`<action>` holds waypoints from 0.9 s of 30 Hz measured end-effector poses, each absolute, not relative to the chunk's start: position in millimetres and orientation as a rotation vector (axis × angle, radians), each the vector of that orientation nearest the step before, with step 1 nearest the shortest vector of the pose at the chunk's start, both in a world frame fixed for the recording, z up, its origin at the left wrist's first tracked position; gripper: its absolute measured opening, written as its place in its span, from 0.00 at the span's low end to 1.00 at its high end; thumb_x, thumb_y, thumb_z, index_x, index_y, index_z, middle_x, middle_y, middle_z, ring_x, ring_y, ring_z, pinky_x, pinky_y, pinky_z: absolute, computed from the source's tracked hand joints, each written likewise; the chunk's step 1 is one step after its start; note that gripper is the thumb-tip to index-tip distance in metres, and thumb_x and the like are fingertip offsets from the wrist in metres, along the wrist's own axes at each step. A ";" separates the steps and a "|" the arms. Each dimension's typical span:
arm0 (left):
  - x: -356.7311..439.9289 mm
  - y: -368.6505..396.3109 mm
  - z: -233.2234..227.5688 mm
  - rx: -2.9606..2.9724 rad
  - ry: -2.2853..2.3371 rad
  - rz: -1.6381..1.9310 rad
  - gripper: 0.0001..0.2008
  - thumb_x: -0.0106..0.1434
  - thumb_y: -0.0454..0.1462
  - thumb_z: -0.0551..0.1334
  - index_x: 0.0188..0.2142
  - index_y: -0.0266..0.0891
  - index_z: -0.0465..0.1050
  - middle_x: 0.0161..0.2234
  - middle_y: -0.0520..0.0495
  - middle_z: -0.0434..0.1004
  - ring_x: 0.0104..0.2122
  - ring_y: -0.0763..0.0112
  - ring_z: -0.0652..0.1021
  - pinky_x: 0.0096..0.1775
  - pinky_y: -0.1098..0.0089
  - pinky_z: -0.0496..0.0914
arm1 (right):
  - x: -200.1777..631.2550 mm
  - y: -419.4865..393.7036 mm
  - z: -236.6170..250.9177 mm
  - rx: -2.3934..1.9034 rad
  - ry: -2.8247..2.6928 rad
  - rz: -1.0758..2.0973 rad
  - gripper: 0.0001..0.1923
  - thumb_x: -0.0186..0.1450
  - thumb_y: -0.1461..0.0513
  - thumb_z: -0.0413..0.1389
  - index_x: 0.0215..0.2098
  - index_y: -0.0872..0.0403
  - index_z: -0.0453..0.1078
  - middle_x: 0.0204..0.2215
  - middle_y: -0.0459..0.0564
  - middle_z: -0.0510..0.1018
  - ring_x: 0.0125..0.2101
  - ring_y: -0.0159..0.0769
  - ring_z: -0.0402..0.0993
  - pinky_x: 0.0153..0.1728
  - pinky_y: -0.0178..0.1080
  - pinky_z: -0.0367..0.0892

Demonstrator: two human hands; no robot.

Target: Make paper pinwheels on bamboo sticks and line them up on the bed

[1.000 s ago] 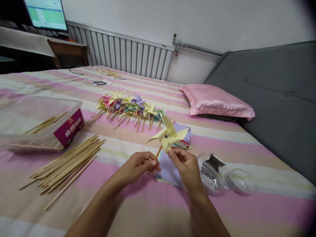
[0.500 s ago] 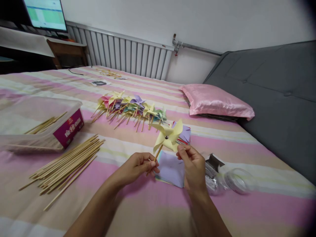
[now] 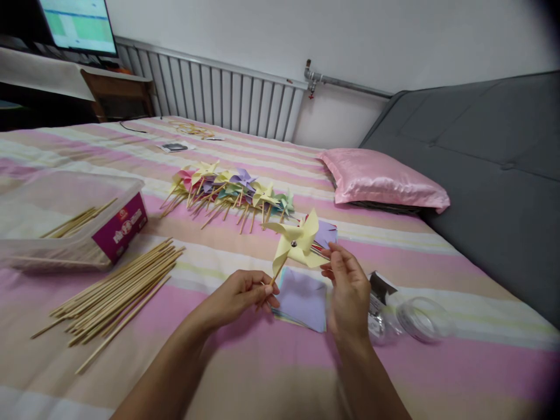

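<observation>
My left hand (image 3: 245, 294) pinches the thin wooden stick of a pale yellow paper pinwheel (image 3: 301, 248), which is held up and tilted, with a small shiny pin at its centre. Beside the pinwheel's right blade is my right hand (image 3: 350, 286), its fingers loosely curled and slightly apart; whether a fingertip touches the blade is hard to tell. A stack of lilac paper squares (image 3: 301, 300) lies below the pinwheel. Behind it are lilac and red cut papers (image 3: 327, 233), partly covered. Finished pinwheels (image 3: 227, 189) in several colours lie in a row farther back.
On the left, wooden sticks (image 3: 118, 291) lie beside a clear plastic box (image 3: 118, 227) holding more sticks. To the right are a small open box (image 3: 380, 286) and a round clear container (image 3: 422, 319). A pink pillow (image 3: 385, 178) rests by the grey headboard (image 3: 490, 146).
The pinwheel's blades have turned a little. My right hand has moved slightly up and to the right, away from the pinwheel's centre. My left hand keeps its hold on the stick.
</observation>
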State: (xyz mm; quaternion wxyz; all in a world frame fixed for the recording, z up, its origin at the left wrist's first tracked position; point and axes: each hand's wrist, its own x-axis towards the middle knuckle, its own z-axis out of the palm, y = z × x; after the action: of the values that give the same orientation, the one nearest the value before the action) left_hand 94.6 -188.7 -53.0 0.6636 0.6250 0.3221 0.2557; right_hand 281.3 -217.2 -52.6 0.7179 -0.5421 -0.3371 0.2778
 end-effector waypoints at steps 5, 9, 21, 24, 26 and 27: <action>94.4 -189.0 -53.6 1.415 0.725 0.573 0.13 0.60 0.44 0.59 0.33 0.33 0.71 0.28 0.44 0.78 0.25 0.71 0.75 0.30 0.70 0.63 | 281.3 -217.5 -52.3 -1.165 -0.761 0.614 0.19 0.60 0.52 0.56 0.45 0.53 0.69 0.41 0.53 0.75 0.39 0.36 0.71 0.34 0.36 0.65; 93.9 -188.9 -55.0 1.409 0.737 0.592 0.13 0.59 0.43 0.60 0.32 0.34 0.71 0.28 0.45 0.78 0.24 0.73 0.73 0.30 0.71 0.63 | 281.3 -217.0 -54.1 -1.130 -0.728 0.665 0.17 0.59 0.53 0.57 0.42 0.54 0.69 0.38 0.51 0.75 0.35 0.33 0.71 0.34 0.35 0.65; 93.1 -186.9 -55.1 1.360 0.812 0.654 0.13 0.58 0.44 0.61 0.31 0.34 0.69 0.30 0.43 0.80 0.24 0.74 0.74 0.28 0.72 0.63 | 278.4 -220.9 -54.5 -1.184 -0.926 0.609 0.11 0.56 0.56 0.60 0.29 0.55 0.68 0.21 0.43 0.70 0.23 0.29 0.65 0.26 0.32 0.61; 93.7 -187.2 -54.3 1.348 0.824 0.658 0.13 0.57 0.44 0.63 0.30 0.34 0.70 0.29 0.43 0.80 0.24 0.74 0.73 0.28 0.72 0.63 | 276.1 -224.3 -54.3 -1.195 -1.069 0.630 0.09 0.57 0.57 0.60 0.29 0.55 0.70 0.24 0.45 0.72 0.25 0.30 0.68 0.28 0.34 0.63; 94.4 -187.4 -54.2 1.340 0.830 0.667 0.13 0.56 0.44 0.63 0.29 0.34 0.69 0.29 0.43 0.79 0.23 0.74 0.73 0.27 0.73 0.62 | 274.2 -226.4 -53.0 -1.200 -1.151 0.644 0.09 0.57 0.57 0.59 0.29 0.55 0.71 0.25 0.46 0.74 0.27 0.32 0.69 0.30 0.35 0.64; 94.9 -187.5 -54.1 1.338 0.829 0.670 0.14 0.55 0.44 0.64 0.29 0.34 0.69 0.28 0.42 0.79 0.23 0.74 0.72 0.27 0.73 0.62 | 273.1 -227.4 -51.9 -1.200 -1.176 0.652 0.09 0.57 0.57 0.59 0.30 0.55 0.71 0.27 0.47 0.75 0.28 0.33 0.70 0.30 0.36 0.65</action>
State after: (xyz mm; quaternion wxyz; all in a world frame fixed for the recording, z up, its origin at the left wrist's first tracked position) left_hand 94.9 -187.5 -54.1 0.6559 0.5903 0.3660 0.2956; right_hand 273.1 -227.4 -51.9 0.6209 -0.5219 -0.5116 0.2835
